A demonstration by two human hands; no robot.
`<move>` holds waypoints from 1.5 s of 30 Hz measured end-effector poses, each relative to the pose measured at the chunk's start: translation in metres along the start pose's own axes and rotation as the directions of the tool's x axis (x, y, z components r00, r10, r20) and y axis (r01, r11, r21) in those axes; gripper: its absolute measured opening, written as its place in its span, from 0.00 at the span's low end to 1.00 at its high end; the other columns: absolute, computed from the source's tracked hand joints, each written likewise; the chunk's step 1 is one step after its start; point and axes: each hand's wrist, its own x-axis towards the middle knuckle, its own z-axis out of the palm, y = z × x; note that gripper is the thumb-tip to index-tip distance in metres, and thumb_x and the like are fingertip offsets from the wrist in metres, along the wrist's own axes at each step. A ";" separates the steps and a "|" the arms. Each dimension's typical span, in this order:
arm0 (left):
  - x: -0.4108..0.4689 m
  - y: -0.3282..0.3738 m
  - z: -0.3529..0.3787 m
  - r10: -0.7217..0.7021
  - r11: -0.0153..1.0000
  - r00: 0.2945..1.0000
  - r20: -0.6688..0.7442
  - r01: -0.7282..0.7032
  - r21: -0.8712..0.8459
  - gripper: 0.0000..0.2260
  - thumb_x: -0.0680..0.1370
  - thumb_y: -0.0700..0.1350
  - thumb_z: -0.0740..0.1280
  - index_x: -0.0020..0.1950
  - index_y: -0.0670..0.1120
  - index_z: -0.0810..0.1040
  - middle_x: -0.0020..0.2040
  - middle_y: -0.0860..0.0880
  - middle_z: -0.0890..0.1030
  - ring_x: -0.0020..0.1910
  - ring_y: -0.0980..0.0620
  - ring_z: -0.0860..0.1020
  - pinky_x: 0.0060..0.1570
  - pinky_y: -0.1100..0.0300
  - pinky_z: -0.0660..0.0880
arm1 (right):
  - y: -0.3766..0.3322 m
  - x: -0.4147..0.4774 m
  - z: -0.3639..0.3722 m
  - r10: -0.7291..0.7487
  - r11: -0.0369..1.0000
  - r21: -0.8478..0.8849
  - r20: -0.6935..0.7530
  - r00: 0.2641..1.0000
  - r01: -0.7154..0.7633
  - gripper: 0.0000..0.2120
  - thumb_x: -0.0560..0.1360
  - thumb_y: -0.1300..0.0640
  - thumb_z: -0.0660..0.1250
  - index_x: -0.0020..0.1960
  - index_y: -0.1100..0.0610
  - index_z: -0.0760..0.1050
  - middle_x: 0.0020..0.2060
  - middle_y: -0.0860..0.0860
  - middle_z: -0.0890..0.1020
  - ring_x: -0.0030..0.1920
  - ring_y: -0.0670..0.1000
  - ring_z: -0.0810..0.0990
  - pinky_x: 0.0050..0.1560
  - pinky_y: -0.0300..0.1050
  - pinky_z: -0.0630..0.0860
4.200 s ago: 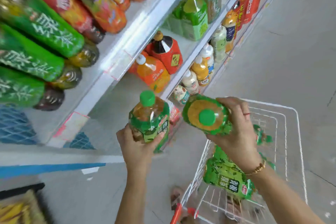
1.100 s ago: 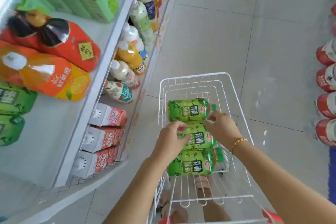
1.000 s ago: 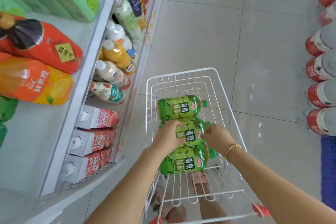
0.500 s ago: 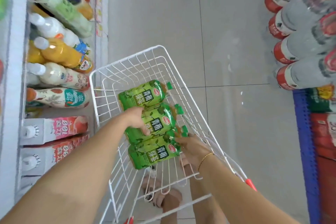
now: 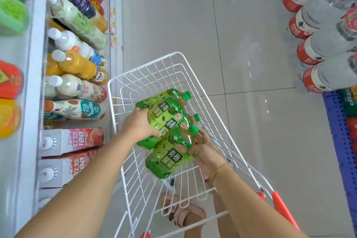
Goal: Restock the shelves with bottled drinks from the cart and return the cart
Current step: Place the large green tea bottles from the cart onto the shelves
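Three green tea bottles lie on their sides in the white wire cart (image 5: pixel 154 75), caps pointing right, packed against each other. The left hand (image 5: pixel 139 125) reaches in from the shelf side & wraps the base end of the middle bottle (image 5: pixel 168 121), thumb curled over its lower edge. It also covers the base of the far bottle (image 5: pixel 154 102), so which one it has hold of is hard to call, prob. the middle. The right hand (image 5: pixel 206 150), w/ a gold bracelet (image 5: pixel 220 170) at the wrist, grips the near bottle (image 5: pixel 170 160) at the neck end: thumb on the label, fingers curled round just below the green cap (image 5: pixel 193 130).

Cart stands on the grey tiled floor (image 5: pixel 193 25), just beside the shelves (image 5: pixel 36 63) on the left. These carry juice & milk-drink bottles (image 5: pixel 77 63) plus pink-white cartons (image 5: pixel 73 139). Across the aisle, red-labelled water bottles (image 5: pixel 318 44) are stacked by a blue crate (image 5: pixel 338 131). Red handle grip (image 5: pixel 284 210) shows bottom right. Sandalled feet (image 5: pixel 185 214) are visible through the cart wires.
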 end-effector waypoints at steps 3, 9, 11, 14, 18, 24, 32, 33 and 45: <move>-0.020 -0.002 -0.019 -0.001 0.996 0.985 -0.172 -0.015 -0.093 0.36 0.59 0.58 0.78 0.63 0.46 0.72 0.60 0.44 0.73 0.57 0.44 0.75 0.55 0.52 0.71 | 0.000 -0.001 0.013 -0.067 0.993 -0.096 0.087 0.994 0.075 0.42 0.65 0.82 0.61 0.67 0.44 0.67 0.65 0.47 0.72 0.60 0.56 0.77 0.59 0.58 0.75; -0.073 -0.014 -0.044 -0.072 0.943 0.910 -0.408 -0.071 -0.324 0.37 0.59 0.55 0.80 0.63 0.47 0.71 0.59 0.47 0.73 0.55 0.48 0.73 0.53 0.56 0.69 | -0.003 -0.001 0.045 -0.148 0.775 -0.612 0.062 0.987 0.155 0.42 0.63 0.63 0.78 0.70 0.46 0.61 0.67 0.51 0.69 0.57 0.52 0.76 0.54 0.43 0.75; -0.087 -0.025 -0.048 -0.109 0.914 0.884 -0.455 -0.091 -0.395 0.35 0.59 0.54 0.80 0.62 0.48 0.72 0.58 0.48 0.75 0.52 0.52 0.72 0.49 0.59 0.67 | 0.000 0.002 0.061 -0.182 0.680 -0.715 0.049 0.982 0.162 0.45 0.63 0.58 0.78 0.73 0.51 0.58 0.67 0.53 0.70 0.59 0.52 0.74 0.57 0.44 0.72; -0.104 -0.041 -0.050 -0.192 0.857 0.850 -0.491 -0.098 -0.505 0.34 0.58 0.54 0.80 0.61 0.50 0.74 0.58 0.50 0.77 0.54 0.52 0.74 0.50 0.60 0.68 | -0.001 0.006 0.086 -0.176 0.609 -0.782 0.032 0.984 0.135 0.46 0.65 0.60 0.77 0.74 0.52 0.55 0.65 0.54 0.72 0.47 0.48 0.74 0.46 0.38 0.73; -0.131 -0.064 -0.053 -0.312 0.749 0.802 -0.509 -0.122 -0.651 0.32 0.56 0.54 0.80 0.58 0.54 0.74 0.56 0.55 0.78 0.52 0.55 0.77 0.51 0.58 0.74 | 0.009 0.000 0.099 -0.307 0.389 -0.916 -0.030 0.951 0.097 0.41 0.65 0.54 0.77 0.70 0.53 0.58 0.39 0.46 0.72 0.38 0.49 0.71 0.37 0.42 0.72; -0.185 -0.099 -0.045 -0.520 0.560 0.688 -0.506 -0.173 -0.810 0.33 0.55 0.52 0.81 0.55 0.60 0.72 0.54 0.54 0.79 0.49 0.59 0.79 0.49 0.54 0.78 | 0.019 -0.036 0.117 -0.482 0.135 -0.981 0.060 0.874 0.142 0.39 0.61 0.47 0.79 0.64 0.59 0.64 0.48 0.56 0.79 0.41 0.54 0.74 0.39 0.43 0.71; -0.243 -0.174 -0.008 -0.804 0.370 0.375 -0.461 -0.293 -0.882 0.33 0.59 0.37 0.81 0.59 0.52 0.72 0.58 0.44 0.77 0.53 0.48 0.80 0.49 0.52 0.80 | -0.006 -0.131 0.193 -0.686 -0.001 -0.690 0.528 0.501 0.724 0.37 0.54 0.55 0.81 0.60 0.46 0.69 0.51 0.46 0.78 0.48 0.52 0.79 0.47 0.49 0.78; -0.247 -0.183 -0.005 -0.826 0.364 0.330 -0.458 -0.309 -0.879 0.33 0.59 0.37 0.80 0.59 0.53 0.72 0.59 0.43 0.77 0.54 0.47 0.79 0.50 0.52 0.79 | -0.006 -0.140 0.205 -0.674 0.049 -0.617 0.560 0.482 0.785 0.38 0.54 0.53 0.81 0.60 0.44 0.68 0.51 0.44 0.78 0.48 0.50 0.80 0.48 0.42 0.78; -0.238 -0.246 0.028 -0.866 0.479 0.075 -0.495 -0.161 -0.863 0.39 0.56 0.43 0.82 0.63 0.45 0.71 0.57 0.47 0.71 0.56 0.44 0.74 0.58 0.47 0.73 | 0.114 -0.085 0.322 -0.412 0.454 -0.283 0.775 0.480 0.845 0.35 0.59 0.63 0.78 0.62 0.51 0.68 0.57 0.50 0.76 0.57 0.51 0.77 0.55 0.47 0.78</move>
